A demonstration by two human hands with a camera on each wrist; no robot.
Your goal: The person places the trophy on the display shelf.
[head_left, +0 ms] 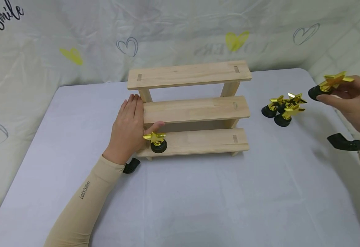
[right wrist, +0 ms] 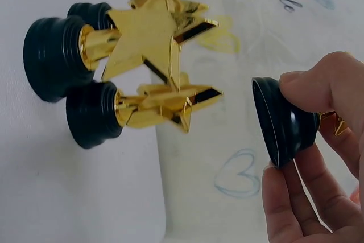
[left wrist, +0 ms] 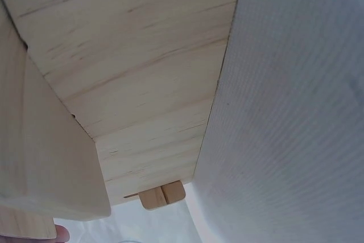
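Observation:
My right hand [head_left: 357, 99] holds a small star trophy [head_left: 329, 84] up at the right, its thumb and fingers on the black base [right wrist: 287, 120]. Its gold star points toward the palm side. My left hand [head_left: 128, 128] lies with straight fingers along the left side of a three-tier wooden shelf [head_left: 195, 111], thumb reaching over the lowest tier. Just below that thumb, another star trophy [head_left: 159, 145] stands at the left end of the lowest tier. The left wrist view shows mostly the shelf's wooden underside [left wrist: 136, 72] up close.
Several more star trophies [head_left: 283, 118] stand bunched on the white-covered table [head_left: 198, 199], right of the shelf. Behind the table hangs a pale sheet [head_left: 167, 31] with hearts and lettering. A black wrist-camera part [head_left: 348, 143] juts from the right sleeve.

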